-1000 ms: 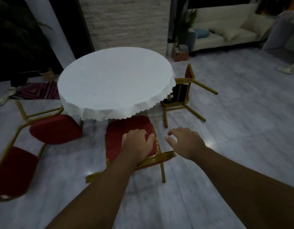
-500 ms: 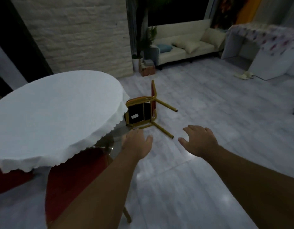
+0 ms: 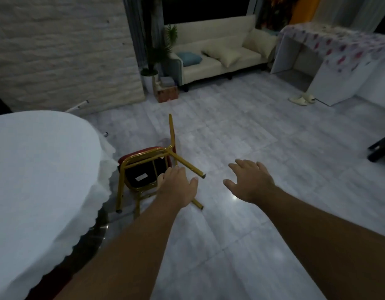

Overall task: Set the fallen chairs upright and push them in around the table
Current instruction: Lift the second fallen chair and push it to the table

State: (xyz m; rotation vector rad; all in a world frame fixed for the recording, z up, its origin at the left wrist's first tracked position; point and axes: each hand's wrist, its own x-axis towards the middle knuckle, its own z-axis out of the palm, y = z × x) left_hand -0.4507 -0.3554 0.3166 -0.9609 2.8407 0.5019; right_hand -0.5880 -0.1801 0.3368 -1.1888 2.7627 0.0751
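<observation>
A fallen chair (image 3: 144, 169) with a gold frame and red padding lies on its side on the floor, just right of the round table (image 3: 36, 169) with its white cloth. The seat's black underside faces me and two legs stick out to the right. My left hand (image 3: 176, 187) hovers open over the chair's lower legs, fingers spread, touching nothing that I can see. My right hand (image 3: 250, 180) is open too, out over bare floor to the right of the chair.
A cream sofa (image 3: 219, 57) with cushions stands at the back, a potted plant (image 3: 152, 61) and a small box to its left. A white covered counter (image 3: 338, 61) is at the right, slippers (image 3: 302, 99) before it. A dark object (image 3: 382, 148) lies at the right edge.
My view has swung right, away from the upright chair that my left hand held a second ago. The fallen chair is now close, and both open hands have reached toward it.
</observation>
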